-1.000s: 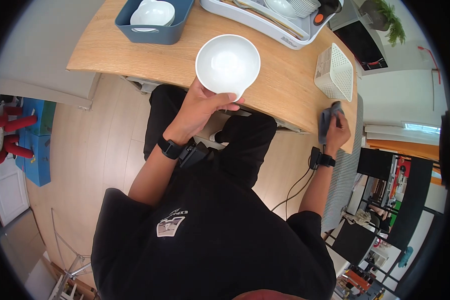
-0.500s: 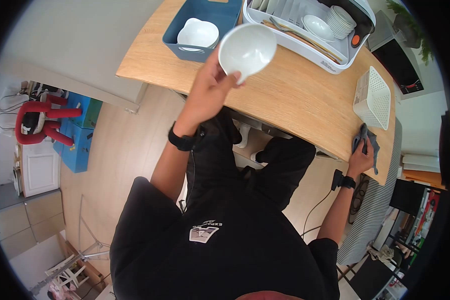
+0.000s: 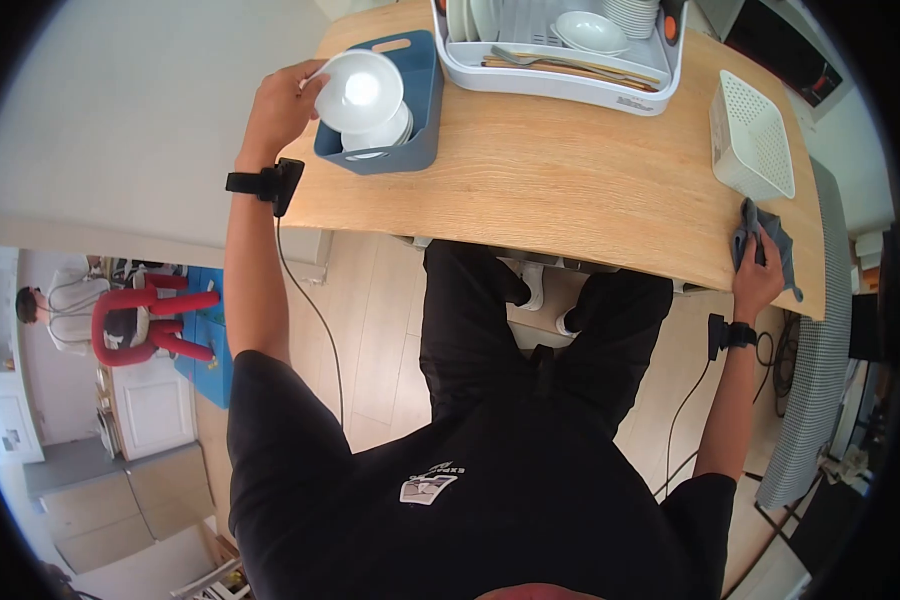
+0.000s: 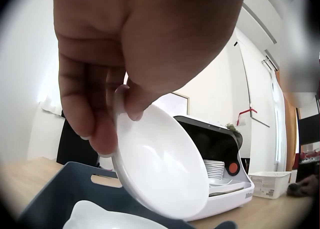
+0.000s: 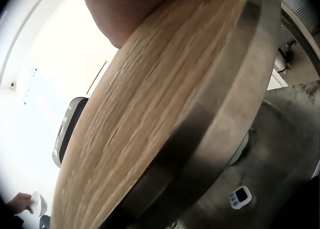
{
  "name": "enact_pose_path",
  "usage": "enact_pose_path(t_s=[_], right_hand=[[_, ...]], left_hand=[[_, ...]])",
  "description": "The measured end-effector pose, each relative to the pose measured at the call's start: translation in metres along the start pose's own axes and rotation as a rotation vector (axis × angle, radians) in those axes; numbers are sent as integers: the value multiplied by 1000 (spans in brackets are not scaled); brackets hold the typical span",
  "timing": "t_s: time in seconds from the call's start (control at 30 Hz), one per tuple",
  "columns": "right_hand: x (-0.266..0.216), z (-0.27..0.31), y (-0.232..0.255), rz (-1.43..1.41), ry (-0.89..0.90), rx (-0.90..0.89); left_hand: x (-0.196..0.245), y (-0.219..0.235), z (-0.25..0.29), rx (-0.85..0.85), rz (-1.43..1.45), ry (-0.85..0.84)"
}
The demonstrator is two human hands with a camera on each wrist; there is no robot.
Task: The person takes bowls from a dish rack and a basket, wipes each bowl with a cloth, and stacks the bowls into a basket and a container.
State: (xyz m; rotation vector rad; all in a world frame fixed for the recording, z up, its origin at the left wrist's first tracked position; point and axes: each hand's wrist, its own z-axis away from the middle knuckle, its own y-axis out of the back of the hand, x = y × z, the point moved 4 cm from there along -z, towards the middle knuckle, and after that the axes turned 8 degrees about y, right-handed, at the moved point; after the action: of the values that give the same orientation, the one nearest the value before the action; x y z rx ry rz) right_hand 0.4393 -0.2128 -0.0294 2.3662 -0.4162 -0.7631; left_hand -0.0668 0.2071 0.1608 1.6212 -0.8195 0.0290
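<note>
My left hand (image 3: 278,112) pinches a white bowl (image 3: 360,85) by its lipped edge, thumb on the inner side and fingers behind. In the left wrist view the bowl (image 4: 162,164) hangs tilted over a blue-grey bin (image 4: 55,194). Below it, more white bowls (image 3: 395,132) sit stacked inside that bin (image 3: 427,110), partly hidden by the held one. At the table's right end, my right hand (image 3: 760,280) holds a dark grey cloth (image 3: 778,243) against the wooden top. The right wrist view shows mostly the table edge; the cloth is hidden there.
A white dish rack (image 3: 560,95) with plates, small bowls, chopsticks and a fork stands at the back. A white perforated basket (image 3: 750,140) is near the cloth. The wooden table (image 3: 570,180) runs between bin and basket. A cable (image 3: 315,285) trails from my left wrist.
My left hand has carried the bowl leftward from above the table's front to over the bin, and the bowl has tipped. My right hand has stayed at the cloth.
</note>
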Motion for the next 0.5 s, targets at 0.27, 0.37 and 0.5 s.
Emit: enact_pose_path(t_s=[0.27,0.37,0.5], right_hand=[[5,2,-2,-50,-17,15],[2,2,-1,-36,-1,19],[2,2,-2,-13,5,32]], left_hand=[[-16,-33,-34,-301,-200,19],[-19,-42,-38,-335,-249,14],[-25,-50,-39,-317,-270,39]])
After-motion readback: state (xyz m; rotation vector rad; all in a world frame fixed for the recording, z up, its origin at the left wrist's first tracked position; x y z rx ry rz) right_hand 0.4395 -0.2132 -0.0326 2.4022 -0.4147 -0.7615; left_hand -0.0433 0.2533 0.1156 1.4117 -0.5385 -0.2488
